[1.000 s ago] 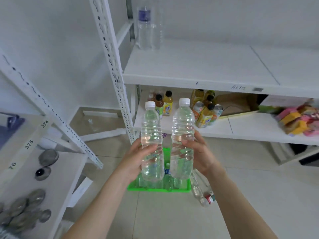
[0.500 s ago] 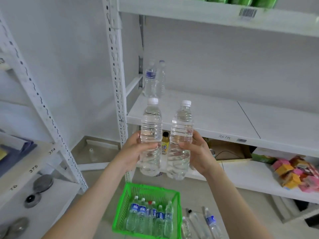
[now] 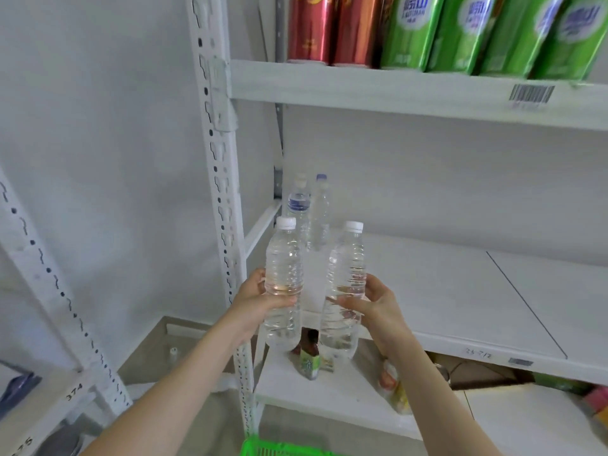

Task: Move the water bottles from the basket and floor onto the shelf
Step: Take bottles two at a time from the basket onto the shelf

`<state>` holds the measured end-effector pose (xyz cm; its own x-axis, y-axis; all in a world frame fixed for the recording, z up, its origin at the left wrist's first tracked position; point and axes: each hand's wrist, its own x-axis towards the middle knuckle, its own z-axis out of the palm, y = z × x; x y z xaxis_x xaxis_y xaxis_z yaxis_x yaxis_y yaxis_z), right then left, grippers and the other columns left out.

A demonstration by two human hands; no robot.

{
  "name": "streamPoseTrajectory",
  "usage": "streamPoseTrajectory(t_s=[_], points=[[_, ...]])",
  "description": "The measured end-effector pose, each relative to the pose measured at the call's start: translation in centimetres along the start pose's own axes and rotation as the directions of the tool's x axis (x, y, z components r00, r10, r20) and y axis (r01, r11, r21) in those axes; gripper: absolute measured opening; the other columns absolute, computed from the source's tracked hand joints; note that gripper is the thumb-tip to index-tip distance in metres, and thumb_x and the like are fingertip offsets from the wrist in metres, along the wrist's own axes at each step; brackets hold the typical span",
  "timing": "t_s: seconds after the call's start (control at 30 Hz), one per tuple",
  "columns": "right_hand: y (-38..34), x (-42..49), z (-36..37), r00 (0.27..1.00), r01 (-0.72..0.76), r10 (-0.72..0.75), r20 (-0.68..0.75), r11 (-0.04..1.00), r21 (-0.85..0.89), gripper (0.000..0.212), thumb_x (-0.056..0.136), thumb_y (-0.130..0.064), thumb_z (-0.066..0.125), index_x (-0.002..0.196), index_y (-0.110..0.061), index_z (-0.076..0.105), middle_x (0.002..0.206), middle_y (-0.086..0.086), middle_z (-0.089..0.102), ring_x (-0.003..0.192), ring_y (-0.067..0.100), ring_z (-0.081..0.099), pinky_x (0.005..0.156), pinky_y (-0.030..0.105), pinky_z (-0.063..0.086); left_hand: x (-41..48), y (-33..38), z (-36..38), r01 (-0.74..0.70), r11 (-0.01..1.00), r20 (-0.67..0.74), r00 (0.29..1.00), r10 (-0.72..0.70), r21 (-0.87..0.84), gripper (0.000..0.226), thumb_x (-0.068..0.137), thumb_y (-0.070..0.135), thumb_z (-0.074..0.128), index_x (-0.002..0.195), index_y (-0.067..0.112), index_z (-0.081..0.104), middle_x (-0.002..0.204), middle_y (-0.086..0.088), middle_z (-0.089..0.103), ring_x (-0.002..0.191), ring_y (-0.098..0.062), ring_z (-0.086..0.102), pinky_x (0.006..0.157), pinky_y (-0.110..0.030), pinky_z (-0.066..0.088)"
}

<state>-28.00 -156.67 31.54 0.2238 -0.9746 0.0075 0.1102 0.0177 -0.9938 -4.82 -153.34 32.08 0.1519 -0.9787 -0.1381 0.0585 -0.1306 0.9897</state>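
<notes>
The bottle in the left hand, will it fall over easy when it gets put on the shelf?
Maybe a little. The bottle in the left hand is tall and narrow, so a bump could tip it. It looks nearly full, so probably heavy enough to stand steady on the flat shelf. Its ribbed sides likely help grip.

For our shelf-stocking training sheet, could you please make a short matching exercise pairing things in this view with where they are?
Things:
1. white-capped bottle
2. green cans
3. green basket
4. blue-labelled bottle

Places:
A. top shelf
B. bottom edge of view
C. back corner of the middle shelf
D. in the left hand

Pairs: 1-D, 2-A, 3-B, 4-C
</notes>
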Motion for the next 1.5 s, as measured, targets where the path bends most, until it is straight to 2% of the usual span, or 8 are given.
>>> streamPoseTrajectory(t_s=[0.17,0.4,0.53,0.77,1.0,1.2,1.33,1.5], points=[[0.2,6.3,-0.5,0.999,-0.022,0.02,-0.046,0.999,-0.025,0.053,0.066,-0.003,0.085,0.112,-0.017,0.063,0.109,0.005,0.071,0.09,0.026,0.067,0.071,0.037,0.05,6.2,0.6,0.2,-0.015,0.997,-0.027,0.999,0.017,0.075,0.065,0.065,0.005,0.087,0.117,0.025,0.052,0.111,0.002,0.069,0.105,-0.014,0.065,0.094,-0.033,0.048],[0.6,14.1,-1.2,0.997,-0.027,0.023,-0.074,0.998,-0.053,0.054,0.067,0.004,0.082,0.112,-0.018,0.06,0.111,0.005,0.068,0.081,0.014,0.068,0.068,0.027,0.051,13.7,-0.1,0.9,0.004,0.997,-0.113,0.994,0.005,0.075,0.069,0.059,0.002,0.087,0.117,0.018,0.053,0.11,-0.003,0.071,0.102,-0.019,0.067,0.097,-0.043,0.05],[0.8,18.0,-0.8,0.997,-0.021,0.016,-0.073,0.997,-0.072,0.055,0.068,0.008,0.08,0.114,-0.013,0.057,0.103,0.002,0.064,0.072,-0.002,0.066,0.057,0.013,0.047,16.9,-0.4,1.1,0.018,0.999,-0.166,0.986,-0.009,0.05,0.067,0.064,-0.01,0.081,0.12,0.01,0.051,0.109,-0.009,0.069,0.102,-0.023,0.066,0.092,-0.037,0.051],[2.2,23.6,0.2,0.995,0.027,-0.037,-0.091,0.994,-0.107,0.063,0.062,0.013,0.081,0.113,-0.015,0.056,0.107,0.008,0.063,0.085,0.017,0.068,0.074,0.024,0.055,21.9,-0.6,1.0,0.041,0.999,-0.159,0.987,-0.038,0.011,0.074,0.045,0.005,0.079,0.112,0.014,0.05,0.112,-0.013,0.067,0.103,-0.026,0.066,0.089,-0.04,0.053],[4.0,26.6,1.1,0.994,-0.003,-0.01,-0.112,0.993,-0.116,0.066,0.061,0.014,0.079,0.114,-0.016,0.055,0.105,0.005,0.065,0.083,0.011,0.068,0.068,0.021,0.052,24.5,-0.5,0.6,0.042,0.999,-0.127,0.991,-0.043,-0.011,0.07,0.047,0.001,0.076,0.111,0.018,0.051,0.11,-0.012,0.067,0.106,-0.027,0.064,0.089,-0.041,0.052],[4.9,28.2,1.2,0.996,0.028,-0.037,-0.087,0.994,-0.109,0.068,0.058,0.013,0.08,0.113,-0.02,0.058,0.111,0.01,0.066,0.102,0.025,0.063,0.084,0.037,0.055,26.0,-0.3,-0.1,0.058,0.998,-0.1,0.993,-0.062,-0.038,0.077,0.053,-0.004,0.077,0.123,0.019,0.053,0.111,-0.012,0.069,0.102,-0.026,0.067,0.09,-0.046,0.054],[4.8,28.8,1.2,0.998,0.019,-0.025,-0.064,0.995,-0.099,0.071,0.063,0.015,0.078,0.121,-0.017,0.054,0.109,0.013,0.066,0.1,0.022,0.064,0.071,0.025,0.053,26.5,-0.5,-0.4,0.056,0.997,-0.099,0.993,-0.062,-0.06,0.079,0.051,0.0,0.078,0.124,0.02,0.055,0.111,-0.009,0.067,0.105,-0.024,0.066,0.09,-0.044,0.054],[5.1,29.3,1.0,0.998,0.024,-0.03,-0.053,0.992,-0.123,0.074,0.056,0.0,0.083,0.121,-0.022,0.055,0.108,0.013,0.067,0.102,0.024,0.065,0.079,0.034,0.055,27.1,-0.8,0.2,0.011,1.0,-0.097,0.995,-0.011,-0.004,0.069,0.064,-0.014,0.075,0.122,0.019,0.057,0.109,-0.004,0.064,0.11,-0.025,0.061,0.093,-0.04,0.052]])
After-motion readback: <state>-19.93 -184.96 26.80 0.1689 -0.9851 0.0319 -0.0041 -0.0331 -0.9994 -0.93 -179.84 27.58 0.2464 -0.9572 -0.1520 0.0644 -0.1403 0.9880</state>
